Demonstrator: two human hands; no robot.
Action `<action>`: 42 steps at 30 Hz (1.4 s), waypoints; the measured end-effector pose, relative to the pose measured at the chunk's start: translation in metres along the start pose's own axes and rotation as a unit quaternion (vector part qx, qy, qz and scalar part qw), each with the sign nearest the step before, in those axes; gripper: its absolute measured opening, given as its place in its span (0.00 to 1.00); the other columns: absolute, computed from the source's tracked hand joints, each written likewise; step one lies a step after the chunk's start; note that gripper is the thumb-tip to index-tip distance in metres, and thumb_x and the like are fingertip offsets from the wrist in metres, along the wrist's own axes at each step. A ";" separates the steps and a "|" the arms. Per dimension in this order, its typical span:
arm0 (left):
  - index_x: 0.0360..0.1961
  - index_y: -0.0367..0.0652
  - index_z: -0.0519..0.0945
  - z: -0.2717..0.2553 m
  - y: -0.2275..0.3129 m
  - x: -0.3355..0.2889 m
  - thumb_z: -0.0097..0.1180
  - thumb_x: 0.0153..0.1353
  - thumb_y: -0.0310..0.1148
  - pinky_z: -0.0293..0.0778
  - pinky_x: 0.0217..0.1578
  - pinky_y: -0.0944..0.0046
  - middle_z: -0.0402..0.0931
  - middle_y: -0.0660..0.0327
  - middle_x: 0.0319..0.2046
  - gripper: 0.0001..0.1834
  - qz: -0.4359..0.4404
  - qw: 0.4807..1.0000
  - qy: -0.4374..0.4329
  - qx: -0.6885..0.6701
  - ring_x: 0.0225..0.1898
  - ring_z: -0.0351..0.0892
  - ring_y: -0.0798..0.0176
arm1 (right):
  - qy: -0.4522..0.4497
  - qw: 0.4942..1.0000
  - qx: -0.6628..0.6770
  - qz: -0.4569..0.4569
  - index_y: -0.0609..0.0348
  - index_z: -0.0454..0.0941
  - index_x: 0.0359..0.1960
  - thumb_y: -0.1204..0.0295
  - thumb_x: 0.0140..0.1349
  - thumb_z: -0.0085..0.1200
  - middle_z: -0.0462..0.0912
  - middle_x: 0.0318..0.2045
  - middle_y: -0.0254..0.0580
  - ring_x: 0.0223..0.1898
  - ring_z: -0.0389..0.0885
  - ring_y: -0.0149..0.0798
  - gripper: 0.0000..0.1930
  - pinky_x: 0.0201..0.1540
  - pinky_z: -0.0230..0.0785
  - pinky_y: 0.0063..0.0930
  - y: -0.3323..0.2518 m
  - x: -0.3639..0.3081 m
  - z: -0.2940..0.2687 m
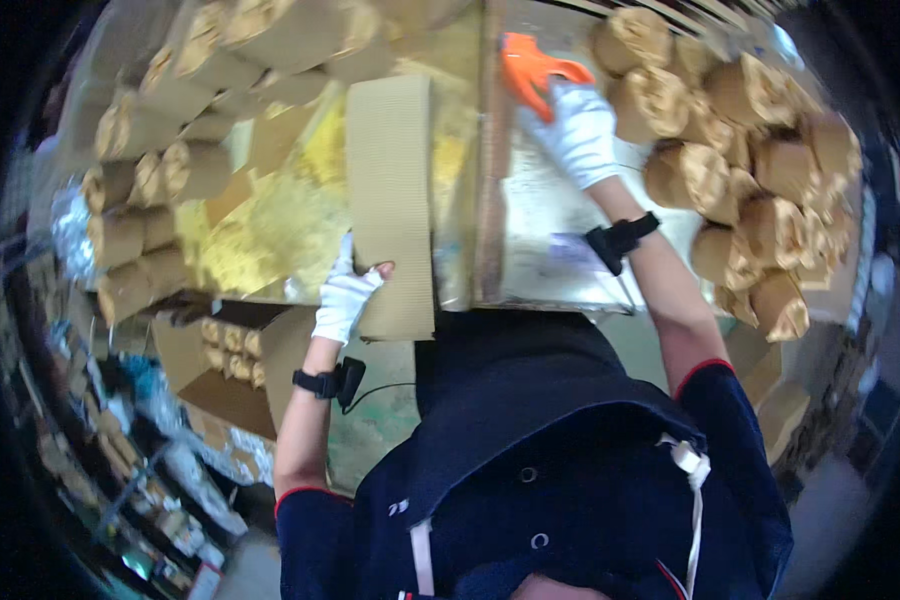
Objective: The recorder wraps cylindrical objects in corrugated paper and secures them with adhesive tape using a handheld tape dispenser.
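Note:
A long tan strip of corrugated cardboard (392, 180) lies lengthwise in front of me, its near end reaching past the table's front edge. My left hand (342, 298), in a white glove with the thumb tip bare, grips the strip's left edge near that end. The thumb rests on top; the other fingers are partly hidden. At the far right, my right hand (580, 125), gloved in white, is closed on a bright orange object (540, 72). This object has a branching, handle-like shape, and blur hides its exact kind.
Brown paper-wrapped rolls stand in groups on the left (195, 168) and right (685, 172) of the table. A brown raised edge (490, 150) divides the yellow-stained surface (280, 225) from the pale one (535, 210). An open carton (220, 390) below left holds several similar rolls.

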State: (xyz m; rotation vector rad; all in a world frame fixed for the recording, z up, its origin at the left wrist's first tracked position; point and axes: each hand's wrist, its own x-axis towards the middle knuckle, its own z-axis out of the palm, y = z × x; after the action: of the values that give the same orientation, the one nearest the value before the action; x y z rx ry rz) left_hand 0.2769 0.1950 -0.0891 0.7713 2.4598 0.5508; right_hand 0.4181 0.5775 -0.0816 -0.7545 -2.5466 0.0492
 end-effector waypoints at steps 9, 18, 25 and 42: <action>0.63 0.44 0.71 0.027 0.060 0.005 0.70 0.49 0.47 0.78 0.47 0.60 0.79 0.47 0.45 0.40 0.005 0.987 0.052 0.149 0.44 0.81 0.49 | -0.014 0.998 0.061 0.031 0.51 0.81 0.34 0.65 0.56 0.63 0.83 0.31 0.41 0.31 0.82 0.47 0.08 0.35 0.76 0.38 0.073 -0.089 -0.173; 0.71 0.45 0.57 0.052 0.098 -0.049 0.72 0.40 0.57 0.68 0.61 0.54 0.56 0.40 0.68 0.60 0.012 0.947 0.057 0.317 0.63 0.68 0.44 | -0.216 0.839 -0.376 0.328 0.54 0.77 0.21 0.33 0.51 0.55 0.81 0.19 0.46 0.22 0.83 0.47 0.32 0.25 0.77 0.38 0.153 -0.209 -0.333; 0.62 0.49 0.69 -0.008 0.150 -0.056 0.74 0.39 0.51 0.80 0.42 0.55 0.65 0.41 0.61 0.48 0.106 0.949 0.074 0.287 0.45 0.81 0.44 | -0.072 0.906 -0.325 0.261 0.59 0.79 0.29 0.48 0.57 0.61 0.82 0.22 0.47 0.26 0.84 0.48 0.22 0.30 0.77 0.38 0.195 -0.270 -0.293; 0.51 0.56 0.78 0.125 0.144 -0.083 0.62 0.57 0.41 0.78 0.22 0.61 0.75 0.60 0.29 0.19 0.429 0.886 -0.011 0.177 0.25 0.80 0.59 | -0.203 0.780 0.485 0.341 0.67 0.76 0.57 0.64 0.67 0.50 0.80 0.54 0.46 0.53 0.77 0.31 0.22 0.55 0.69 0.26 0.055 -0.160 -0.170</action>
State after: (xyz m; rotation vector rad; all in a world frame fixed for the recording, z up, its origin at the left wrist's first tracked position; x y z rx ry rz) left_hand 0.4661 0.2816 -0.0873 2.0300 2.1113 0.3662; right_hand 0.6411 0.5241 -0.0106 -1.2004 -1.9551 1.7547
